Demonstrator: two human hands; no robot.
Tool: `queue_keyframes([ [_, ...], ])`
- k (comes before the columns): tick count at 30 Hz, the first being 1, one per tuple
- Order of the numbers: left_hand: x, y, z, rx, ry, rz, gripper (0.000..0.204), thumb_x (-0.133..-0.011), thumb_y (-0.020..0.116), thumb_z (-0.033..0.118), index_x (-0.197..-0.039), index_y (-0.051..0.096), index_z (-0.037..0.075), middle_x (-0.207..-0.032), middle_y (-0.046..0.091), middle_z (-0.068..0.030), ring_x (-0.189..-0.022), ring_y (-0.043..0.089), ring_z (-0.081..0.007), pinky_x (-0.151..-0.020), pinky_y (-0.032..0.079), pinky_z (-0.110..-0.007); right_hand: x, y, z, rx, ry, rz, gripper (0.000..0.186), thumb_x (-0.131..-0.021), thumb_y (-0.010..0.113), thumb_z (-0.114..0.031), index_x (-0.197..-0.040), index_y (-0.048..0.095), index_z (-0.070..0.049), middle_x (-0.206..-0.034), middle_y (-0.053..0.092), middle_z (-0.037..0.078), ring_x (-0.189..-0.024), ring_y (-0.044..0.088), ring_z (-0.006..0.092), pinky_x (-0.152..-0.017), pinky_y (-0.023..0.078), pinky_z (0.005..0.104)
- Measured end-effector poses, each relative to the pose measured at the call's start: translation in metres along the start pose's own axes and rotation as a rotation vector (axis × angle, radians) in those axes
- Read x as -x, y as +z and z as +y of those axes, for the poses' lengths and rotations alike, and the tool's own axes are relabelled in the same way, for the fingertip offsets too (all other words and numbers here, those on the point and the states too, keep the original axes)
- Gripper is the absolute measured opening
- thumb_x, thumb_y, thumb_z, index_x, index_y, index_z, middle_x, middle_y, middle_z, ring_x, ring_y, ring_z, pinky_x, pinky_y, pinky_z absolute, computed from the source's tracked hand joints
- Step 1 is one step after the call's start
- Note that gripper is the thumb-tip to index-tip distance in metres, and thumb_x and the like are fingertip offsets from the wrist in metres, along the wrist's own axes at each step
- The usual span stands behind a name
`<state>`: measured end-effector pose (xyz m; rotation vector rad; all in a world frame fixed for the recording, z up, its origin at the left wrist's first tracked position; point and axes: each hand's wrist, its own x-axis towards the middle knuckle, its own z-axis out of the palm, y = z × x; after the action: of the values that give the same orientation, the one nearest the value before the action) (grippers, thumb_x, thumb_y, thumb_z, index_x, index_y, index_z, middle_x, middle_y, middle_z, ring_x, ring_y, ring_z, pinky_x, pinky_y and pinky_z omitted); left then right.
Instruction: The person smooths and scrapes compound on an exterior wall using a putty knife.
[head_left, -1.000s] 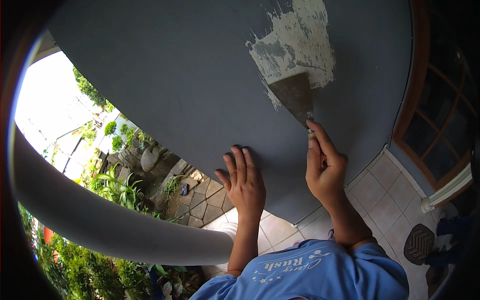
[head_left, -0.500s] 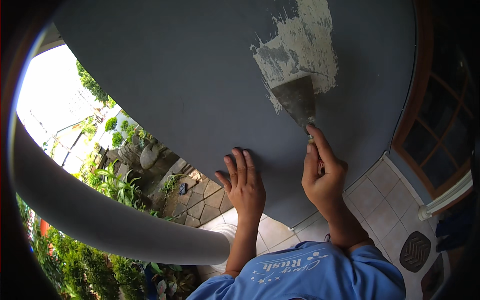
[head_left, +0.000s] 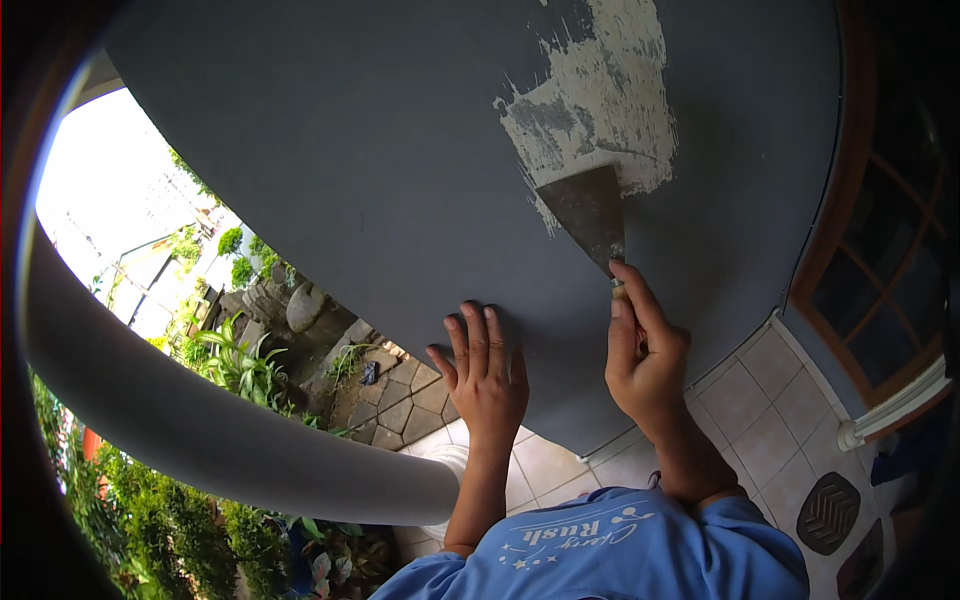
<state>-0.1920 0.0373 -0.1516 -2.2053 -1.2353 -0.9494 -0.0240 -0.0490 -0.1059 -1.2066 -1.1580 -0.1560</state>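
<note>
A putty knife (head_left: 592,215) with a wide, dull metal blade is held by its handle in my right hand (head_left: 646,350), thumb and forefinger closed near the blade's neck. Its edge meets the lower border of a rough white filler patch (head_left: 600,110) on the grey wall (head_left: 400,180). Streaky, ragged edges surround this patch, and grey shows through in places. Flat against the wall, lower and to the left, rests my left hand (head_left: 486,375) with its fingers spread; it holds nothing.
A thick pale round column (head_left: 240,450) curves across the left. Beyond it are garden plants (head_left: 245,370), rocks and stone paving (head_left: 410,400). Pale floor tiles (head_left: 765,410) lie below the wall. At right are a wooden-framed paned window or door (head_left: 870,280) and a dark drain-like mat (head_left: 829,512).
My right hand and the putty knife have shifted slightly down and left along the patch's lower edge. My left hand stays on the wall. The view has tilted a little.
</note>
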Motion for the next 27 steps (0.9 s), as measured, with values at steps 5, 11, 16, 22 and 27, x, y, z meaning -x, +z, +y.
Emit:
queue_keyframes([
  [5, -0.005, -0.014, 0.014, 0.097, 0.009, 0.089, 0.049, -0.082, 0.071, 0.013, -0.129, 0.061, 0.008, -0.15, 0.043, -0.0126, -0.146, 0.028, -0.0328, -0.118, 0.012, -0.057, -0.008, 0.006, 0.01, 0.053, -0.106, 0.061, 0.036, -0.093, 0.057, -0.001, -0.129, 0.056, -0.001, -0.075, 0.068, 0.011, -0.057, 0.067, 0.015, -0.052, 0.049, 0.0243],
  [11, -0.01, -0.022, 0.008, 0.479, 0.013, 0.189, 0.023, -0.084, 0.068, 0.006, -0.107, 0.073, 0.005, -0.118, 0.069, -0.0118, -0.121, 0.059, -0.0309, -0.109, 0.037, -0.049, -0.012, -0.012, 0.013, 0.006, -0.081, -0.048, 0.035, -0.092, 0.058, -0.001, -0.127, 0.059, -0.002, -0.076, 0.068, 0.012, -0.055, 0.066, 0.0148, -0.051, 0.048, 0.0243],
  [16, -0.028, -0.029, 0.047, 0.963, -0.155, -0.041, 0.025, -0.09, 0.067, 0.012, -0.109, 0.068, -0.003, -0.108, 0.071, -0.0181, -0.103, 0.069, -0.0266, -0.09, 0.05, -0.034, -0.026, -0.008, 0.028, 0.016, -0.08, -0.079, 0.036, -0.092, 0.058, -0.001, -0.128, 0.059, -0.003, -0.072, 0.068, 0.01, -0.053, 0.064, 0.0114, -0.048, 0.045, 0.0236],
  [22, -0.039, -0.016, 0.079, 1.705, -0.397, -0.261, 0.048, -0.106, 0.039, 0.033, -0.134, 0.048, -0.005, -0.124, 0.063, -0.0207, -0.114, 0.062, -0.0315, -0.1, 0.046, -0.039, 0.022, 0.001, 0.039, -0.268, -0.12, -0.272, 0.039, -0.092, 0.057, -0.007, -0.13, 0.056, 0.001, -0.081, 0.067, 0.013, -0.061, 0.066, 0.0214, -0.059, 0.053, 0.0303],
  [27, -0.044, -0.011, 0.083, 1.974, -0.467, -0.125, 0.044, -0.108, 0.033, 0.031, -0.125, 0.052, -0.004, -0.115, 0.065, -0.0219, -0.11, 0.065, -0.031, -0.096, 0.053, -0.04, -0.026, -0.02, 0.039, -0.136, -0.402, -0.443, 0.038, -0.091, 0.057, -0.021, -0.124, 0.064, -0.003, -0.096, 0.066, 0.012, -0.07, 0.067, 0.0234, -0.063, 0.054, 0.0329],
])
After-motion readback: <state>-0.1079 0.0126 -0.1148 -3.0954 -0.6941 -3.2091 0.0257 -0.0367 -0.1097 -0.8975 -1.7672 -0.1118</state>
